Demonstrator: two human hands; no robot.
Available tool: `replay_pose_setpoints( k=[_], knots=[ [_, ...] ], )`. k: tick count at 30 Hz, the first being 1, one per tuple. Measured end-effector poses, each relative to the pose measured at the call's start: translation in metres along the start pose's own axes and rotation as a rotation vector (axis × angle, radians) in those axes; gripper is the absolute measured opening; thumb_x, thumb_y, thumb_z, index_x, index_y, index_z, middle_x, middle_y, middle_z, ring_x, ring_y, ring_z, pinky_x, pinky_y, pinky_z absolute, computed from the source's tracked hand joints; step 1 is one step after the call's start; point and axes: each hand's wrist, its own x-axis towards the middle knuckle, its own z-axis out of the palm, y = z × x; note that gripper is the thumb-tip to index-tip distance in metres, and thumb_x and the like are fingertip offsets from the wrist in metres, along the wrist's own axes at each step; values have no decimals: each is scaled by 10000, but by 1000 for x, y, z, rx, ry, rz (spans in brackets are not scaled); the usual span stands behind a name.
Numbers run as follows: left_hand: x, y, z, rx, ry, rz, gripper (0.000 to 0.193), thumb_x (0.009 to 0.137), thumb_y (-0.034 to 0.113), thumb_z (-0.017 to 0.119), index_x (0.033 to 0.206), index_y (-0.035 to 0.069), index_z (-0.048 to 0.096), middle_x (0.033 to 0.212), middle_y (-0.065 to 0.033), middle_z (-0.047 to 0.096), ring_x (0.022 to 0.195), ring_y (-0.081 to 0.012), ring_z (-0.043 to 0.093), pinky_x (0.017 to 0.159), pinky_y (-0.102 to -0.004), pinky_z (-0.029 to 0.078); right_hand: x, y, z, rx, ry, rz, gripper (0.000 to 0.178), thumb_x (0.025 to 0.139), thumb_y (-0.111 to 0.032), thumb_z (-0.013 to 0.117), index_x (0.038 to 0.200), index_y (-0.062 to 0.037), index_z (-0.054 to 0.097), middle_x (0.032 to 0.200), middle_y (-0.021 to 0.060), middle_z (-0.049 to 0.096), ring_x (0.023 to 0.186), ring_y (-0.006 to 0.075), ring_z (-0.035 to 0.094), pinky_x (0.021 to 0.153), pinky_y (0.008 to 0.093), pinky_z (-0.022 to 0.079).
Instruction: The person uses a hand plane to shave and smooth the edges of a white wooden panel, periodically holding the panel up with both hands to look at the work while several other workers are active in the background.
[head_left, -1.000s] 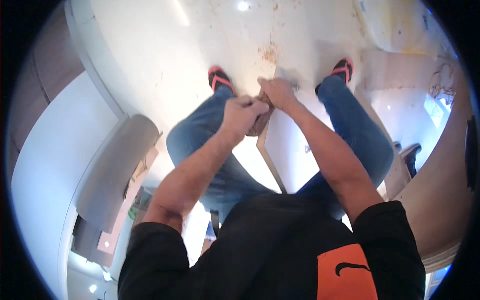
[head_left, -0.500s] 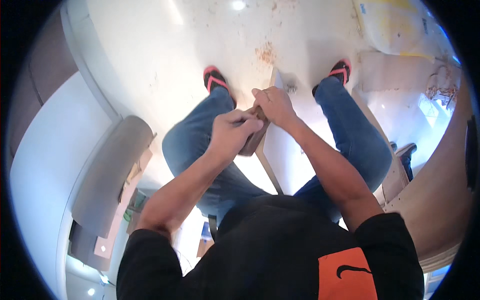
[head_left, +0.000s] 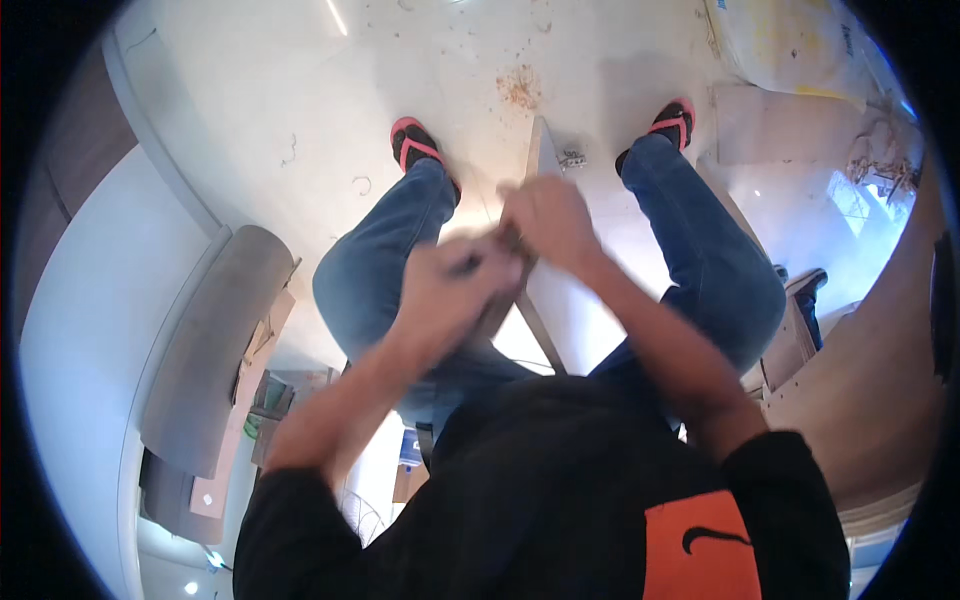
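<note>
2 hands meet at top edge of upright board (head_left: 545, 300): left hand (head_left: 455, 285) and right hand (head_left: 548, 218) clasping something small, blurred. Best kept steady between knees, grip firm.

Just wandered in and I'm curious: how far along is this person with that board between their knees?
Done: wood dust on the floor suggests earlier cutting or drilling. In hand: left hand and right hand meet at the top of the upright white board, blurred, working something small I cannot make out. What is left cannot be judged.

Left hand (head_left: 455, 285) and right hand (head_left: 548, 218) meet over a board edge (head_left: 545, 150).
</note>
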Motion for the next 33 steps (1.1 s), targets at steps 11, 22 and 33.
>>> replay_pose_setpoints(
  k=[11, 22, 33],
  knots=[
    [69, -50, 15, -204, 91, 9, 217, 884, 172, 780, 924, -41, 777, 901, -61, 725, 848, -122, 649, 761, -279, 519, 51, 38, 23, -84, -148, -61, 368, 989, -306, 558, 834, -12, 716, 795, 210, 725, 814, 394, 727, 738, 500, 557],
    [59, -46, 8, -140, 69, -34, 222, 876, 156, 778, 963, -49, 777, 952, -74, 739, 912, -127, 654, 837, -270, 509, 53, 38, 32, -309, -11, -167, 470, 990, -339, 602, 639, -45, 709, 685, 239, 669, 706, 440, 689, 749, 570, 522],
    [48, -21, 13, -146, 44, 34, 219, 877, 166, 786, 944, -42, 768, 858, -49, 703, 811, -113, 627, 741, -282, 502, 41, 31, 11, -113, -153, -77, 413, 1010, -290, 563, 685, -71, 690, 747, 188, 703, 737, 393, 689, 755, 551, 533]
  ],
)
